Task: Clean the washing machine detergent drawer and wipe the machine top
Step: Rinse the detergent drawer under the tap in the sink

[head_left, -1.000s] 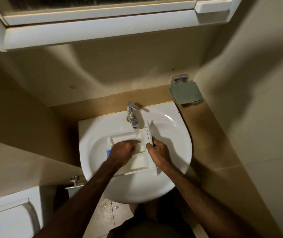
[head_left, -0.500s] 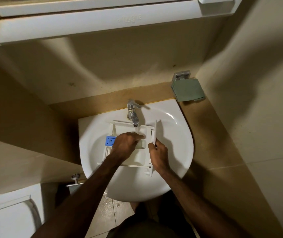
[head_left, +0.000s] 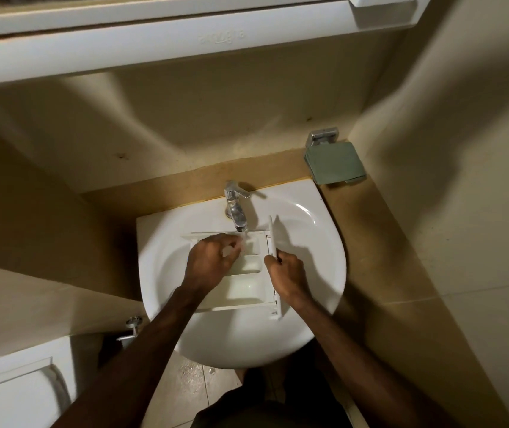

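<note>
The white detergent drawer point(head_left: 247, 288) lies in the white sink point(head_left: 318, 267) under the chrome tap point(head_left: 235, 208), from which water runs into its far compartment. My right hand point(head_left: 287, 273) is closed around the drawer's front panel at its right end. My left hand point(head_left: 213, 261) rests inside the drawer's compartments, with the fingers curled and blurred near the water stream. It hides the drawer's left part. I cannot see anything held in the left hand.
A green soap dish point(head_left: 335, 163) on a chrome bracket hangs on the wall at the sink's back right. A white cabinet point(head_left: 154, 41) juts out overhead. A white toilet point(head_left: 12, 393) stands at lower left, with a valve point(head_left: 131, 327) beside it. The floor tiles below the sink are wet.
The drawer has shifted toward the tap and turned a little. My left hand has moved left over the blue insert, which now is hidden, and it is blurred by motion.
</note>
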A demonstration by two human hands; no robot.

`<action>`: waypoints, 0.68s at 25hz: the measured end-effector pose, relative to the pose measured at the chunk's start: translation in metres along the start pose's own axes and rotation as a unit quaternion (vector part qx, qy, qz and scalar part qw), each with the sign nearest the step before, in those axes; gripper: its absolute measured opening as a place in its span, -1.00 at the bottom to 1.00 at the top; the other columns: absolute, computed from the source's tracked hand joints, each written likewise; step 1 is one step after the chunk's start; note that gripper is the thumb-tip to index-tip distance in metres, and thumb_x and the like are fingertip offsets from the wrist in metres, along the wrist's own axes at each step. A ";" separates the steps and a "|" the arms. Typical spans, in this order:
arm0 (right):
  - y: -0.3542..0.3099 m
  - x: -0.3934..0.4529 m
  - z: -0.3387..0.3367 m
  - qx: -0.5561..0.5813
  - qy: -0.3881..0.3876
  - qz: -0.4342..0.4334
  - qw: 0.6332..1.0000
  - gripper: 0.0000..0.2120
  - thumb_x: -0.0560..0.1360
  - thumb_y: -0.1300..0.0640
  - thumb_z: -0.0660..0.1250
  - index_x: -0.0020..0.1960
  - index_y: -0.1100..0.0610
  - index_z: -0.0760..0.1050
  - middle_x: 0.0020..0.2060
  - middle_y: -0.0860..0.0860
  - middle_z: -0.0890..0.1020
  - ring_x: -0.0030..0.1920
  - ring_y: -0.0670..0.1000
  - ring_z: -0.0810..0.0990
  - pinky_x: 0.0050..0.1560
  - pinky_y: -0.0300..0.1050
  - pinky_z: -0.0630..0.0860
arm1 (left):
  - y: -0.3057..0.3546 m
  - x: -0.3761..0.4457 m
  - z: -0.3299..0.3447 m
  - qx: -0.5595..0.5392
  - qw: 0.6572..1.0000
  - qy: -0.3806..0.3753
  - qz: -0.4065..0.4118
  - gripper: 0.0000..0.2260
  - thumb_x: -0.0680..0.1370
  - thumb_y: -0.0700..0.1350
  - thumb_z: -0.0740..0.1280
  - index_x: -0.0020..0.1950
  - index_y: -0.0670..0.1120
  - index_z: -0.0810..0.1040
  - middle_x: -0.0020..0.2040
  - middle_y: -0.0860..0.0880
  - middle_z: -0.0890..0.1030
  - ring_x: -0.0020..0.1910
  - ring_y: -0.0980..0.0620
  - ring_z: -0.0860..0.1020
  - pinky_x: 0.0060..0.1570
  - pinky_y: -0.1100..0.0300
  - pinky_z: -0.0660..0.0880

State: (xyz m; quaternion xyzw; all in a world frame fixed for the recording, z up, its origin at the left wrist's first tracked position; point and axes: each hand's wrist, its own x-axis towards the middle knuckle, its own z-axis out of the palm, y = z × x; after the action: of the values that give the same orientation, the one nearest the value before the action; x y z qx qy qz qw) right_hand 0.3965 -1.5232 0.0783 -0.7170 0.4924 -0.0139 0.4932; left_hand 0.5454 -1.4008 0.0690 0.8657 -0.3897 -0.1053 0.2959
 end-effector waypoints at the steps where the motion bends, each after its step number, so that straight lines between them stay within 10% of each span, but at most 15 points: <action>1: -0.001 0.002 -0.004 -0.008 -0.007 0.001 1.000 -0.71 0.41 -0.06 0.20 -0.19 0.15 0.54 -0.35 0.04 0.62 -0.22 0.15 0.62 -0.12 0.09 0.59 | -0.005 0.002 -0.001 0.092 0.995 0.026 0.032 -0.81 0.55 -0.06 0.47 0.15 0.01 0.71 0.13 0.05 0.71 0.08 -0.06 0.61 -0.01 0.07 0.51; 6: -0.010 0.007 -0.012 -0.037 -0.037 -0.003 0.999 -0.77 0.40 -0.01 0.26 -0.37 0.06 0.40 -0.47 -0.06 0.46 -0.35 0.06 0.44 -0.26 -0.07 0.39 | -0.005 0.036 0.001 0.180 0.968 -0.173 -0.028 -0.56 0.58 0.12 0.41 0.44 0.04 0.54 0.27 -0.11 0.67 0.22 -0.19 0.61 0.18 -0.01 0.45; 12: -0.012 0.010 -0.018 -0.050 -0.014 0.002 0.999 -0.73 0.40 0.01 0.29 -0.44 0.06 0.39 -0.56 -0.07 0.39 -0.41 0.04 0.38 -0.32 -0.11 0.33 | -0.003 0.053 0.010 0.247 0.948 -0.185 0.083 -0.36 0.63 0.34 0.04 0.01 -0.18 0.62 -0.03 -0.22 0.69 -0.06 -0.24 0.68 -0.11 0.02 0.52; 17: -0.010 0.013 -0.018 -0.064 -0.006 -0.004 0.998 -0.74 0.36 -0.03 0.26 -0.23 0.20 0.46 -0.47 -0.02 0.48 -0.37 0.07 0.45 -0.30 -0.10 0.40 | -0.008 0.056 0.006 0.123 0.960 -0.250 0.028 -0.72 0.70 0.00 0.26 0.24 -0.16 0.59 0.16 -0.20 0.67 0.14 -0.21 0.62 0.12 0.02 0.48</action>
State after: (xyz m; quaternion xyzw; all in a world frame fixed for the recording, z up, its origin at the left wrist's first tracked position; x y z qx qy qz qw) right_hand 0.4011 -1.5442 0.0887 -0.7490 0.4866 0.0197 0.4492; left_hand 0.5855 -1.4404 0.0621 0.8304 -0.4852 -0.2608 0.0832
